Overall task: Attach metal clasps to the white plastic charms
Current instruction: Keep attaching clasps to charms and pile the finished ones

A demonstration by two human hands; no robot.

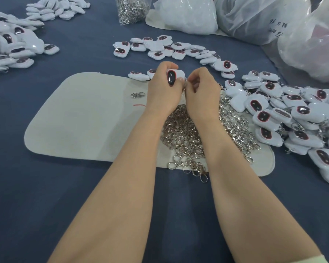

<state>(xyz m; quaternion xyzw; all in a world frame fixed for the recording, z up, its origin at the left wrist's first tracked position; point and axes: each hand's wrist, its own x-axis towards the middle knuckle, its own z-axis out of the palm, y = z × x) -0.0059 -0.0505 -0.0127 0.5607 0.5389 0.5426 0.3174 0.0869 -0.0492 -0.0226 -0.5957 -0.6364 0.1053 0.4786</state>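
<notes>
Two hands meet at frame centre: left hand (pixel 164 90) grips a white plastic charm (pixel 174 76), right hand (pixel 201 88) pinches, presumably a clasp; hooking it on seems next

The charms (pixel 264 116) heaped on the right are glossy white plastic with shiny dark oval faces. The clasps (pixel 186 137) piled near the middle are bright, polished metal, lying on a matt pale mat (pixel 74 120) over the dull blue cloth (pixel 46 196). Far right, the bags (pixel 254 18) are thin, crinkled, translucent plastic.

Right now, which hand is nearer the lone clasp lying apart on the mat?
Left. The left hand is just right of the lone clasp; the right hand is farther right.
</notes>
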